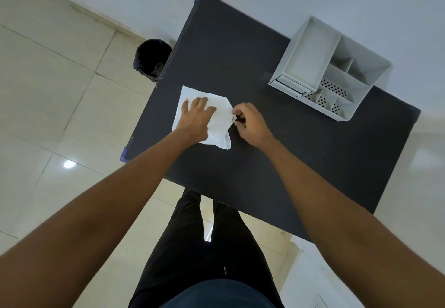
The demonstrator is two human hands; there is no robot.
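Note:
A crumpled white sheet of tissue paper (pixel 220 124) lies on the black table (pixel 277 163), near its left edge. My left hand (pixel 196 117) lies flat on the sheet's left half, fingers spread, pressing it down. My right hand (pixel 250 123) is at the sheet's right edge, and its thumb and fingertips pinch the paper there. The part of the sheet under my left palm is hidden.
A white plastic desk organiser (pixel 330 67) with several compartments stands at the table's far right, against the pale wall. A black bin (pixel 151 58) with a liner sits on the tiled floor beyond the table's left edge. My legs stand at the near edge.

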